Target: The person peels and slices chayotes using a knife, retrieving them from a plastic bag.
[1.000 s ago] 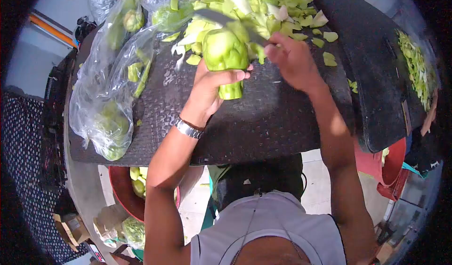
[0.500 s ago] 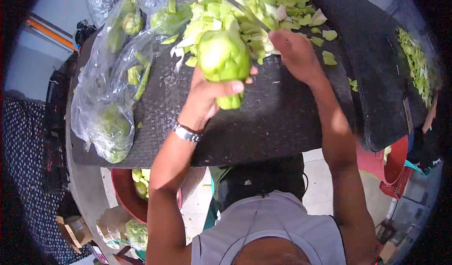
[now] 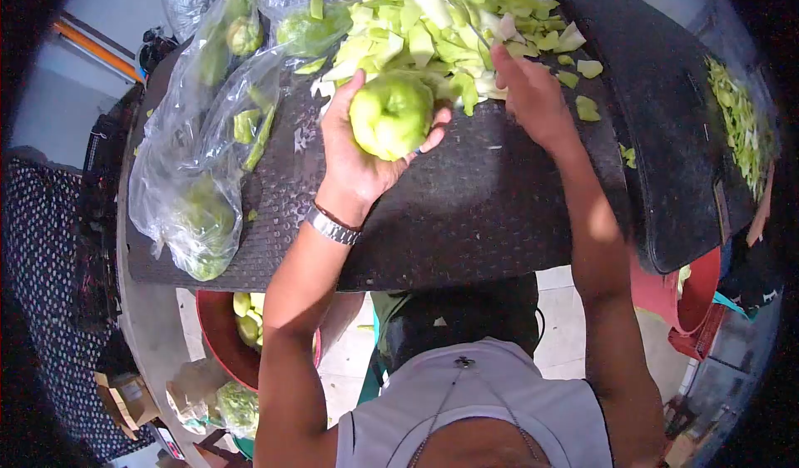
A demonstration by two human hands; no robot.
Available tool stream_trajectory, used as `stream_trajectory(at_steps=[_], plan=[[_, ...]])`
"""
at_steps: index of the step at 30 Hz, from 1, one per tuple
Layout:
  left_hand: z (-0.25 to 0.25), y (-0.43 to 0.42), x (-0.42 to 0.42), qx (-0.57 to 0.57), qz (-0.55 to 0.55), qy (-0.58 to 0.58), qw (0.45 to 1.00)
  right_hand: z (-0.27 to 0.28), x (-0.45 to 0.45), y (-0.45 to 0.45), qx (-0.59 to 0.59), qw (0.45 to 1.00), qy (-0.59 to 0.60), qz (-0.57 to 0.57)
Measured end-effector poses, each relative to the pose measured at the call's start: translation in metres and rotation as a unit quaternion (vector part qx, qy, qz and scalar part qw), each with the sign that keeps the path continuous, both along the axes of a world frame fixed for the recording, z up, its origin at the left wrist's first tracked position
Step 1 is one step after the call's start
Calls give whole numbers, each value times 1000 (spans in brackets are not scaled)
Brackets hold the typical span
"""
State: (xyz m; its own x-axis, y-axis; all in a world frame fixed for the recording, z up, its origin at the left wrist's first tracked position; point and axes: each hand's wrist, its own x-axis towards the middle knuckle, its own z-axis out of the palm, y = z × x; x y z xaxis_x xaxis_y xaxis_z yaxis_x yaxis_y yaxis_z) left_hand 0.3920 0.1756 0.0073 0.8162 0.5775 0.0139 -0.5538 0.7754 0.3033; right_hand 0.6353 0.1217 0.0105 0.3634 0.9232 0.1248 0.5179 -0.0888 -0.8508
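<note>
My left hand (image 3: 354, 164) cups a pale green chayote (image 3: 391, 118) from below, thumb on its left side and fingertips showing on its right. It is held over the dark, textured table top, at the near edge of a heap of green and white peelings (image 3: 421, 45). My right hand (image 3: 537, 98) is closed around the handle of a knife, which the fingers mostly hide. The thin knife blade (image 3: 476, 29) points up and left across the peelings, apart from the chayote.
Clear plastic bags (image 3: 179, 164) with chayotes lie along the table's left side. A black board or case (image 3: 666, 160) stands at the right, with more shreds (image 3: 736, 127) beyond it. Below the table are a red tub (image 3: 218, 343) holding chayotes and a red bucket (image 3: 697, 293).
The chayote has turned in my left hand so its rounded end faces me, and the fingers have opened around it. My right hand and knife have shifted slightly right.
</note>
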Motion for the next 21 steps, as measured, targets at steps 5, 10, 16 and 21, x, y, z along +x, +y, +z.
stream_trajectory(at_steps=[5,10,16,21], plan=[[3,-13,8,-4,138,111,984,7,-19,-15,117,989,-89,11],[2,-5,4,71,144,164,973,14,-10,-6,-176,972,141,72],[-4,-7,0,17,101,137,985,-2,-27,-16,9,993,-51,109],[-2,-9,3,-4,156,150,976,6,-64,-36,105,945,-218,220]])
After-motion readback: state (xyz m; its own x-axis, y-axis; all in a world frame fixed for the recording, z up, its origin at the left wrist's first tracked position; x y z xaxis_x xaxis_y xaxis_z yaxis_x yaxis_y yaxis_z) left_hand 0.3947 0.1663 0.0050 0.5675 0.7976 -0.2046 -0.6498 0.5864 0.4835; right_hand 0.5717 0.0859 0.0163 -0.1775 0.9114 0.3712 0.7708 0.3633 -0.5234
